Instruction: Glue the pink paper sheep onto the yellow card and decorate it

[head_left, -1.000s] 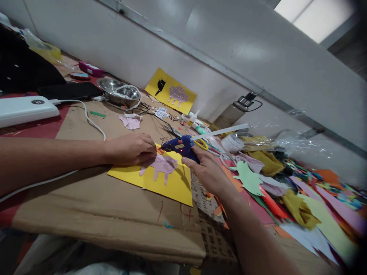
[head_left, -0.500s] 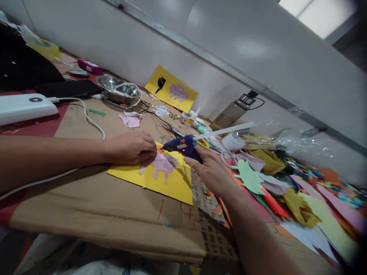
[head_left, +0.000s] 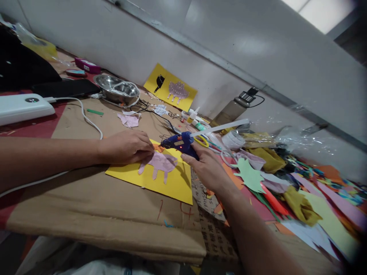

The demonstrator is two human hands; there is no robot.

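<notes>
A yellow card (head_left: 177, 187) lies on the cardboard with a lilac cutout (head_left: 162, 163) on it, several strips hanging from the cutout's lower edge. My left hand (head_left: 130, 147) rests over the card's left part, its fingers pressed together at the cutout's upper left. What they pinch, if anything, is hidden. Just right of those fingertips is a small orange piece (head_left: 157, 148). My right hand (head_left: 210, 164) grips a blue glue gun (head_left: 179, 143) with a red light lit. Its nozzle points left, close to the orange piece, and a long translucent glue stick (head_left: 220, 128) sticks out behind.
Against the wall leans another yellow card (head_left: 179, 91) with black and lilac shapes. Behind my hands are a metal bowl (head_left: 117, 89), a bottle (head_left: 233, 110) and a cable. Coloured felt and paper scraps (head_left: 301, 206) cover the right side. A white power bank (head_left: 24, 109) lies at left.
The view has shifted slightly. The glue gun's nozzle has moved a little up relative to the card, and more of the orange piece shows. My left hand stays in place.
</notes>
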